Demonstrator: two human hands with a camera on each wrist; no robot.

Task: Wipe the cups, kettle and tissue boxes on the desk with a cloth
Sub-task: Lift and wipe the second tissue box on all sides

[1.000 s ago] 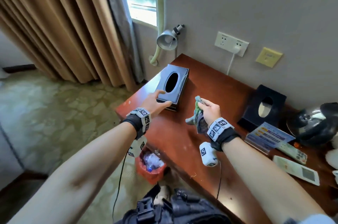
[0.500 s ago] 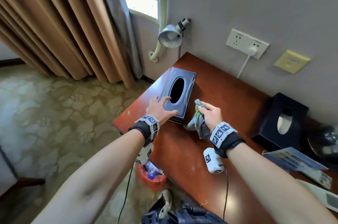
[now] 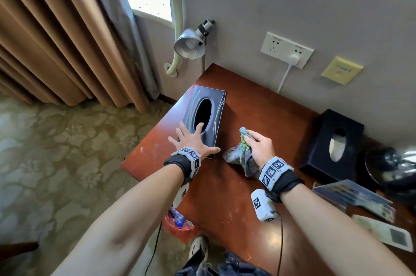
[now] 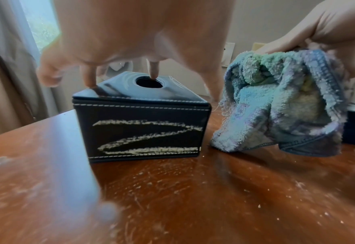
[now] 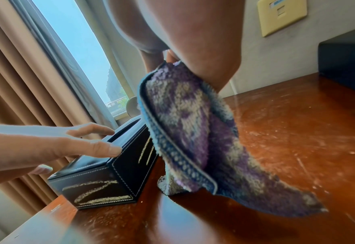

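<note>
A black leather tissue box (image 3: 215, 106) with white chalky scribbles on its sides (image 4: 145, 132) (image 5: 101, 189) stands near the left end of the red-brown desk (image 3: 258, 106). My left hand (image 3: 193, 138) lies spread on its near top, fingers straight, one fingertip at the oval opening. My right hand (image 3: 258, 145) grips a bunched blue, green and purple cloth (image 3: 238, 151) (image 4: 277, 99) (image 5: 193, 132) just right of the box, its lower edge brushing the desk. A second black tissue box (image 3: 333, 147) sits at the right by the wall. The shiny kettle (image 3: 391, 167) shows at the right edge.
A leaflet (image 3: 351, 194) and a remote control (image 3: 382, 233) lie on the desk's right part. A metal lamp (image 3: 191, 43) and a wall socket (image 3: 286, 49) with a white cable are behind. A red waste bin (image 3: 180, 226) stands under the desk's left edge.
My left hand has slid further onto the box top, fingers now at the opening. My right hand with the cloth has stayed beside the box. The head view has tilted down and left.
</note>
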